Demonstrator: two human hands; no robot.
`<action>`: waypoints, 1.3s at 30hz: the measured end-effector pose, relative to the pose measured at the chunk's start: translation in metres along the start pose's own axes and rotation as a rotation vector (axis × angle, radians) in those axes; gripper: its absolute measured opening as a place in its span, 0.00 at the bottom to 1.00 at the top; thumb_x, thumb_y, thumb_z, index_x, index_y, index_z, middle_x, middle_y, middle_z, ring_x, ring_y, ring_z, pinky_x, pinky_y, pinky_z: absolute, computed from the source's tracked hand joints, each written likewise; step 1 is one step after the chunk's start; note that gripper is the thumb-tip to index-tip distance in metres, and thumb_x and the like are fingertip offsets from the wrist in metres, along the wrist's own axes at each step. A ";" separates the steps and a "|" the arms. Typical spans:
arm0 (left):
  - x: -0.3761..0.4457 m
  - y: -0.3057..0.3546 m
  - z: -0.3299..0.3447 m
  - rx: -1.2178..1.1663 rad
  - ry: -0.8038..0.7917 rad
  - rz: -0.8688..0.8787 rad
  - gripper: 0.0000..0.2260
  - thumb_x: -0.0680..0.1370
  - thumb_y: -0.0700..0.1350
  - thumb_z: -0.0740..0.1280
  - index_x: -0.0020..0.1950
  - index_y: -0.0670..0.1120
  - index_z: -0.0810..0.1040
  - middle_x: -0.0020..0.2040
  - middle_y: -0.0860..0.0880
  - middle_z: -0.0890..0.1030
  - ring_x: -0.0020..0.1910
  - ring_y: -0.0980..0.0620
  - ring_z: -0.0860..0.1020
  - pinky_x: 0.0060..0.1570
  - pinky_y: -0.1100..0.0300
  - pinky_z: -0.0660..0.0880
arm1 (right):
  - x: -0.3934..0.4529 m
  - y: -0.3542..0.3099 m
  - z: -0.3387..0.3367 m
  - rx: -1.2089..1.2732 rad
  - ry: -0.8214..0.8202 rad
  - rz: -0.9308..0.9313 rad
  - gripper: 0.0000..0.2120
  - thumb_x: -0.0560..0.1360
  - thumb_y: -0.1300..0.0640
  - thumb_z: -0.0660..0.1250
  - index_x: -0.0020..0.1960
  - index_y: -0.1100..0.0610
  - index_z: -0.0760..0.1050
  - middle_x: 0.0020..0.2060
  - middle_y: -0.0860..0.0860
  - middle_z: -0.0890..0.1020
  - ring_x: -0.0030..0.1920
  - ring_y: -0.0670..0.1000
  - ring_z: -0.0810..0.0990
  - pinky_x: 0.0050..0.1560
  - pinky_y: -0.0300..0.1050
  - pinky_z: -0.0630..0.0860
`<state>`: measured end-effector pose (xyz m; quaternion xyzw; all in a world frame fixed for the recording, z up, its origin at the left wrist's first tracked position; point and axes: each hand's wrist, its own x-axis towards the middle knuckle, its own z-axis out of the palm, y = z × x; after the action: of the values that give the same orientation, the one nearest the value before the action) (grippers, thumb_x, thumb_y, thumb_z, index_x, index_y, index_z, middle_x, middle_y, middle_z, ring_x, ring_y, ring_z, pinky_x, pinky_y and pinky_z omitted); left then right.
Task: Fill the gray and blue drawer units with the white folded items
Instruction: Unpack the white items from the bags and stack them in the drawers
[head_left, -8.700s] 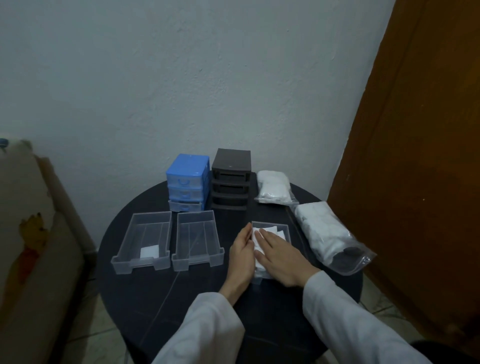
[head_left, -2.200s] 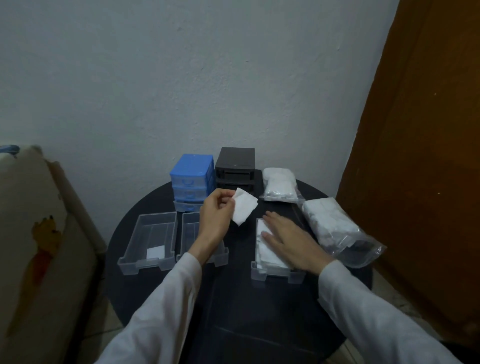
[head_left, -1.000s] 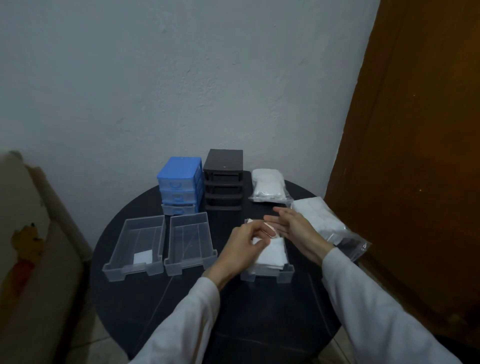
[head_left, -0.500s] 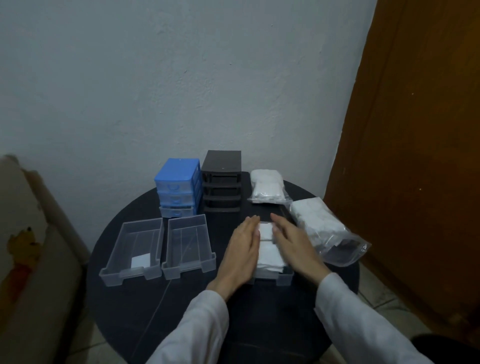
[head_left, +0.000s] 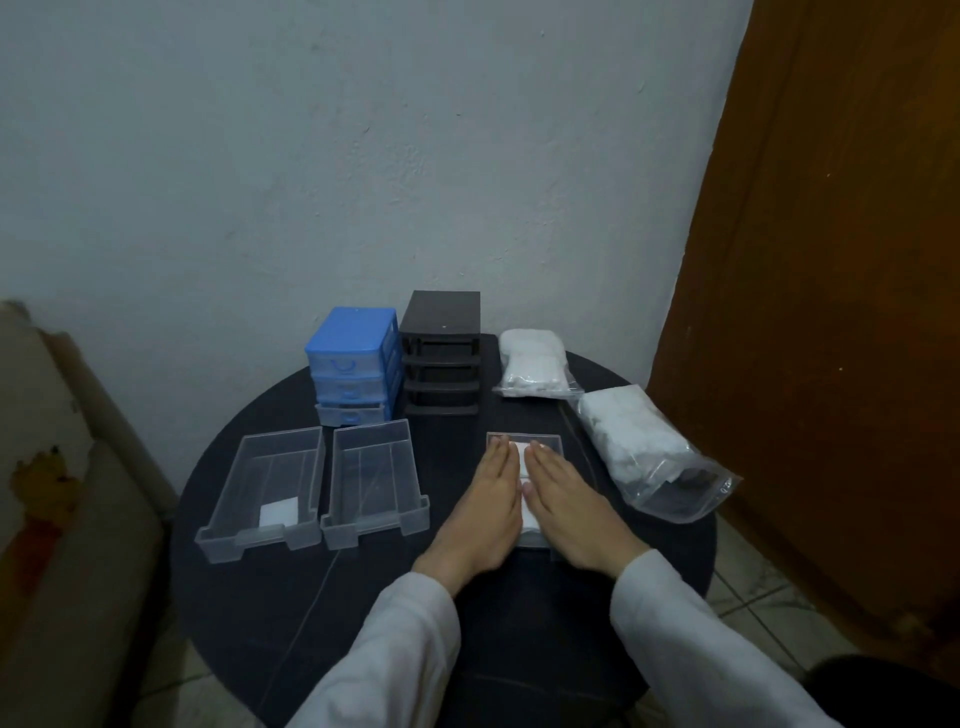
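Note:
My left hand (head_left: 483, 509) and my right hand (head_left: 569, 506) lie flat side by side, fingers straight, pressing on white folded items (head_left: 521, 451) stacked in a clear drawer (head_left: 543, 439) at the table's middle right. Left of it lie two more clear drawers: the far-left one (head_left: 260, 493) holds a single white folded item (head_left: 279, 513), the middle one (head_left: 371, 480) looks empty. At the back stand the blue drawer unit (head_left: 353, 366), with its drawers in, and the dark gray unit (head_left: 441, 358), whose slots are empty.
Two clear bags of white items lie on the right: a small one (head_left: 532, 364) at the back and a larger open one (head_left: 644, 449) nearer the round black table's (head_left: 291, 613) edge. A wooden door (head_left: 831, 312) stands right, a cushioned seat (head_left: 47, 519) left.
My left hand brought a white folded item over to the right drawer. Both hands then came down flat onto the stack.

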<state>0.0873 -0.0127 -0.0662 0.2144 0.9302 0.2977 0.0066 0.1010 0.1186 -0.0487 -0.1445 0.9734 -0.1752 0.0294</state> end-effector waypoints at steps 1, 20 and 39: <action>0.001 0.000 0.000 0.020 -0.016 -0.006 0.23 0.83 0.41 0.47 0.76 0.38 0.43 0.77 0.43 0.41 0.76 0.52 0.40 0.65 0.71 0.35 | 0.001 0.000 0.002 -0.007 0.004 0.000 0.24 0.83 0.53 0.43 0.76 0.60 0.43 0.76 0.53 0.44 0.76 0.46 0.41 0.64 0.31 0.34; -0.002 0.024 0.001 0.148 0.042 0.006 0.23 0.83 0.53 0.46 0.77 0.51 0.48 0.78 0.49 0.47 0.76 0.55 0.43 0.73 0.56 0.38 | -0.014 0.013 -0.035 0.377 0.385 0.005 0.20 0.80 0.60 0.56 0.71 0.52 0.63 0.72 0.48 0.65 0.71 0.45 0.61 0.66 0.34 0.55; 0.066 0.001 -0.015 0.396 -0.107 -0.158 0.24 0.83 0.53 0.46 0.77 0.48 0.45 0.78 0.43 0.44 0.76 0.47 0.41 0.73 0.48 0.41 | 0.011 0.093 -0.079 0.104 -0.056 0.547 0.38 0.74 0.37 0.61 0.76 0.44 0.44 0.76 0.58 0.47 0.74 0.63 0.55 0.71 0.59 0.56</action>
<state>0.0256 0.0057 -0.0455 0.1535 0.9828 0.0959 0.0371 0.0570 0.2249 -0.0068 0.1205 0.9648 -0.2062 0.1098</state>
